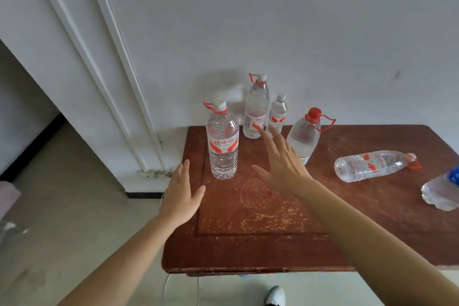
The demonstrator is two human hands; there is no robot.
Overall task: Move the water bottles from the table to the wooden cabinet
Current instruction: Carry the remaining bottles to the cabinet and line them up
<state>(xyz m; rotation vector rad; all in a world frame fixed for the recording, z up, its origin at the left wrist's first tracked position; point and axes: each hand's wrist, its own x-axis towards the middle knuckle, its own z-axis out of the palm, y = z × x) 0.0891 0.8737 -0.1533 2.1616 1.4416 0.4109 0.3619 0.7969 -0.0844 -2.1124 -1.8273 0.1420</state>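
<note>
Both hands reach with fingers spread and empty toward the nearest upright bottle (222,141) on the worn wooden worktop (273,218); the left hand (180,192) flanks its left, the right hand (283,164) its right (neither touching); five more bottles lie beyond and rightward.

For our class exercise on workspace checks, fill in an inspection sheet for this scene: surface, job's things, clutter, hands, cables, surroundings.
Surface: wooden table, scratched and worn.
Job's things: six water bottles in view; nearest bottle upright, lying bottle on its side, blue-labelled bottle cut off at the edge.
Clutter: nothing seen.
Hands: left hand and right hand open, holding nothing.
Cables: thin white cord under the table.
Surroundings: white wall, door frame; cabinet not in view.
</note>
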